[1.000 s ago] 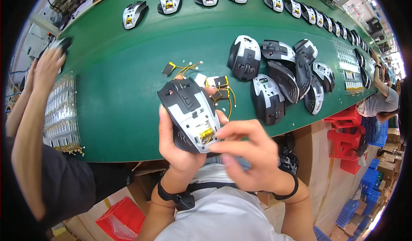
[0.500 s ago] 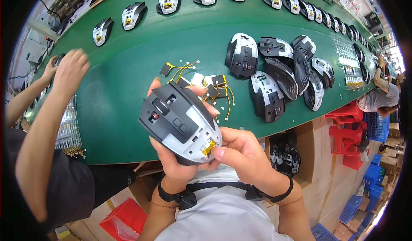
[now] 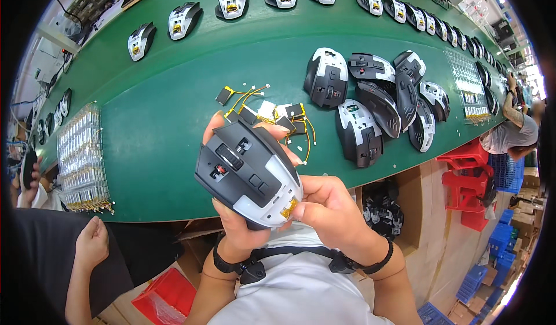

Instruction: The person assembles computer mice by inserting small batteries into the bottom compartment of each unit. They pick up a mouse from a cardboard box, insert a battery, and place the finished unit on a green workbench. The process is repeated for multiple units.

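Observation:
My left hand (image 3: 234,226) is wrapped round a black and grey-white computer mouse (image 3: 246,177), holding it tilted above the table's near edge. The fingertips show along its far side. My right hand (image 3: 333,209) is closed at the rear end of the mouse, with its thumb on a yellow-taped piece (image 3: 289,208) in the opening there. The other right fingers are partly hidden. Just beyond the mouse lies a loose heap of small black batteries (image 3: 250,114) with yellow tape and thin wires.
Several like mice (image 3: 362,131) are piled on the green table (image 3: 156,151) to the right; a row of mice (image 3: 233,3) stands along the far side. Battery trays (image 3: 81,157) flank me. At the left is a co-worker's hand (image 3: 92,243). Below the table sits an open box (image 3: 405,209).
The held mouse has shifted slightly right, with my right thumb still at its rear. The co-worker's arms have drawn back from the table at the left, uncovering the battery tray.

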A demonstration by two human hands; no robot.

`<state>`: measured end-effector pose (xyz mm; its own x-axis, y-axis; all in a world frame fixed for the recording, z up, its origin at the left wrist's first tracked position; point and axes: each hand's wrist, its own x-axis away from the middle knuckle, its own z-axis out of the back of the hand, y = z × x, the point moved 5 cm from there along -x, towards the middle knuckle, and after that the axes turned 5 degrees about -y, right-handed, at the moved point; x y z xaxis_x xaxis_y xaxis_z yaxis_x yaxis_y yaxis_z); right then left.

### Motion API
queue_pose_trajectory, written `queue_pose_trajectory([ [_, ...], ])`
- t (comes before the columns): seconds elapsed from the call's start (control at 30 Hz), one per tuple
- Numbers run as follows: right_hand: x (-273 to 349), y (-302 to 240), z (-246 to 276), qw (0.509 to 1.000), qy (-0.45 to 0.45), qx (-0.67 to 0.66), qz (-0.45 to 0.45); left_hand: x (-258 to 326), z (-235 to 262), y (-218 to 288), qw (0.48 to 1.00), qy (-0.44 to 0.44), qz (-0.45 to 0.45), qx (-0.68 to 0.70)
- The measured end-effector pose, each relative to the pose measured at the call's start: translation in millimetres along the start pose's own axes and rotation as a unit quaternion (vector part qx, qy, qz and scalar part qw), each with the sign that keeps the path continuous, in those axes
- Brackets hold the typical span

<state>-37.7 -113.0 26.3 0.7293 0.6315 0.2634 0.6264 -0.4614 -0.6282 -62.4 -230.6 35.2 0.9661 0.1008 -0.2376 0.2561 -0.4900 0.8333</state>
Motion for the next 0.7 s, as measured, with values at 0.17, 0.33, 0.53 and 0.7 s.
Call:
queue_pose_trajectory([
  [0.17,-4,-3,7,1.000,0.018,0.018,-0.010,-6,-7,-3,1.000,0.008,-0.008,-0.018],
  [0.33,-19,-2,19,1.000,0.007,-0.002,-0.015,-20,-1,-8,0.999,0.000,0.040,-0.034],
  [0.53,-18,-37,24,0.979,0.019,0.200,0.038,-108,64,11,0.986,-0.021,0.107,0.124],
  [0.7,32,-36,63,0.956,0.098,0.276,0.029,-213,203,36,0.963,0.061,0.259,-0.050],
])
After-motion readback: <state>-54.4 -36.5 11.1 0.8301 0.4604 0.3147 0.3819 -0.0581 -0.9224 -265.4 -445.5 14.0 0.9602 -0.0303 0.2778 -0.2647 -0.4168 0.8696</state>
